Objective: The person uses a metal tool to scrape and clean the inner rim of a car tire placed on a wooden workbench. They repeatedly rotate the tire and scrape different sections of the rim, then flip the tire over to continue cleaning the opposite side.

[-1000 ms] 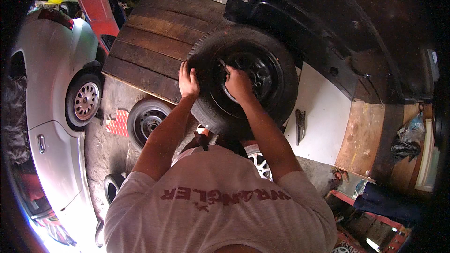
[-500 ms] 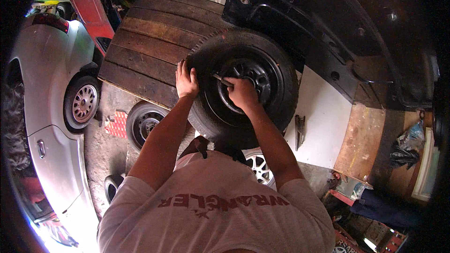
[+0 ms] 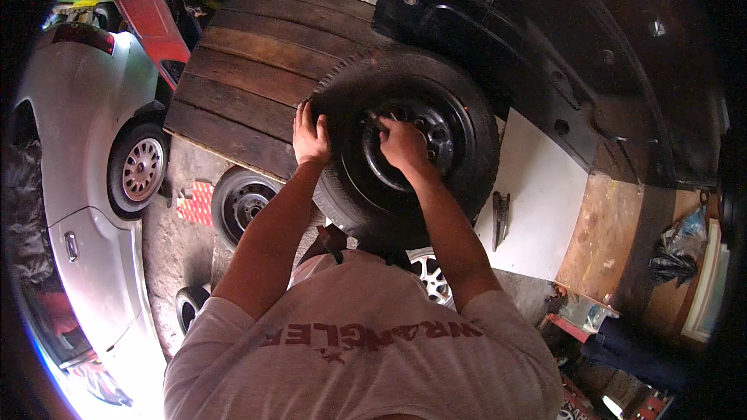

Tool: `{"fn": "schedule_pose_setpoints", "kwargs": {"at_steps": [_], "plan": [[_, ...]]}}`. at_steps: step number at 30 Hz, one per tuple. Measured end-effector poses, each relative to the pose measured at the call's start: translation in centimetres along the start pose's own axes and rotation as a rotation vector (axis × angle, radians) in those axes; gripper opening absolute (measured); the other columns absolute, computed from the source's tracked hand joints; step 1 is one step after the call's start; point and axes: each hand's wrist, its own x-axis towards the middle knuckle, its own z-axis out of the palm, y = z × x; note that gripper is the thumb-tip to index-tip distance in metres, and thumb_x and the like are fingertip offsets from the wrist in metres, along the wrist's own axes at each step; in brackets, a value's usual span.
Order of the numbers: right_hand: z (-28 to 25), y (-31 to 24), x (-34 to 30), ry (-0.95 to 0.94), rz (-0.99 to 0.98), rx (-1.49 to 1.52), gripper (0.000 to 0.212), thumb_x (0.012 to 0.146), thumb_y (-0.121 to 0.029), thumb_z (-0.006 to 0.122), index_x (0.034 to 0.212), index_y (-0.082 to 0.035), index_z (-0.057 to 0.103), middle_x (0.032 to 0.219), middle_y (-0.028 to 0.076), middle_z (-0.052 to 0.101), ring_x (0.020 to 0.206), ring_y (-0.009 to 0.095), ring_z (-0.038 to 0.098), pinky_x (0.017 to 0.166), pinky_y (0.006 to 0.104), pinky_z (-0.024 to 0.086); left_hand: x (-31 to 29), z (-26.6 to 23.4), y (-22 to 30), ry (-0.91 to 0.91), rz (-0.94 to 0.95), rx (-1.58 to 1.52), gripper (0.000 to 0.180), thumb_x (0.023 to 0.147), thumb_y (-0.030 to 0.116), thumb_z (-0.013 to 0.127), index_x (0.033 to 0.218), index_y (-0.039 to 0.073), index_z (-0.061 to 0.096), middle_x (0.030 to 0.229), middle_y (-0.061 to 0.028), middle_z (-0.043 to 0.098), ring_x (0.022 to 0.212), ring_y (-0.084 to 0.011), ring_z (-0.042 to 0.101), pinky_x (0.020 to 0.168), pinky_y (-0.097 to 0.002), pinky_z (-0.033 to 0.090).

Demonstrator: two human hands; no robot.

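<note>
A black car tyre on a black steel rim lies flat in front of me, at the right end of a plank-topped bench. My left hand rests on the tyre's left edge, fingers stretched and thumb apart. Over the left part of the rim, my right hand is closed round a slim grey tool. Its tip points up and left toward the place where tyre and rim meet. Most of the tool is hidden in my fingers, so its kind cannot be told.
The wooden bench extends left. Below it are another wheel and a red-patterned piece on the floor. A silver car stands left. Pliers-like tool lies on a white board; a large black panel rises at far right.
My right hand and the tool have shifted slightly, and less of the tool shows now. My left hand stays on the tyre's edge. The whole view has moved a little.
</note>
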Motion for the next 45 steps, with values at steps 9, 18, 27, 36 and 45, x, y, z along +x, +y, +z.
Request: {"fn": "schedule_pose_setpoints", "kwargs": {"at_steps": [9, 18, 27, 36, 45], "plan": [[-0.7, 1.7, 2.0, 0.102, 0.085, 0.090, 0.034, 0.085, -0.019, 0.059, 0.117, -0.010, 0.065, 0.100, 0.019, 0.067, 0.097, 0.037, 0.063, 0.083, 0.0445, 0.050, 0.3, 0.3, -0.4, 0.005, 0.039, -0.034, 0.057, 0.095, 0.039, 0.043, 0.138, 0.003, 0.040, 0.143, -0.0209, 0.039, 0.133, -0.0373, 0.035, 0.110, -0.0418, 0.030], [1.2, -1.2, -1.5, 0.036, -0.091, 0.020, 0.039, 0.083, -0.014, 0.055, 0.121, -0.014, 0.063, 0.089, 0.025, 0.067, 0.083, 0.040, 0.066, 0.079, 0.0514, 0.051, 0.2, 0.2, -0.7, 0.009, 0.049, -0.017, 0.056, 0.095, 0.040, 0.043, 0.138, 0.004, 0.040, 0.143, -0.0199, 0.040, 0.133, -0.0371, 0.036, 0.109, -0.0421, 0.031], [-1.7, 1.4, 2.4, 0.174, 0.057, 0.187, 0.032, 0.084, -0.015, 0.063, 0.115, -0.010, 0.066, 0.099, 0.021, 0.067, 0.095, 0.038, 0.064, 0.082, 0.0425, 0.051, 0.2, 0.2, -0.3, 0.018, 0.026, -0.049, 0.055, 0.095, 0.039, 0.043, 0.138, 0.004, 0.041, 0.142, -0.0202, 0.040, 0.133, -0.0369, 0.037, 0.109, -0.0419, 0.032], [2.0, -1.1, -1.7, 0.097, 0.019, 0.107, 0.035, 0.086, -0.017, 0.059, 0.120, -0.008, 0.063, 0.102, 0.022, 0.066, 0.095, 0.039, 0.063, 0.085, 0.0458, 0.050, -0.1, 0.1, -1.0, 0.031, 0.021, -0.123, 0.056, 0.094, 0.037, 0.046, 0.138, 0.003, 0.040, 0.142, -0.0198, 0.041, 0.132, -0.0368, 0.038, 0.108, -0.0407, 0.033], [0.7, 2.9, 1.0, -0.050, 0.114, 0.374, 0.034, 0.085, -0.017, 0.065, 0.118, -0.007, 0.064, 0.111, 0.020, 0.065, 0.105, 0.034, 0.063, 0.091, 0.0383, 0.048, 0.1, 0.0, -0.3, 0.041, 0.029, -0.117, 0.056, 0.094, 0.038, 0.045, 0.137, 0.003, 0.042, 0.141, -0.0197, 0.042, 0.131, -0.0368, 0.040, 0.107, -0.0405, 0.034]]}}
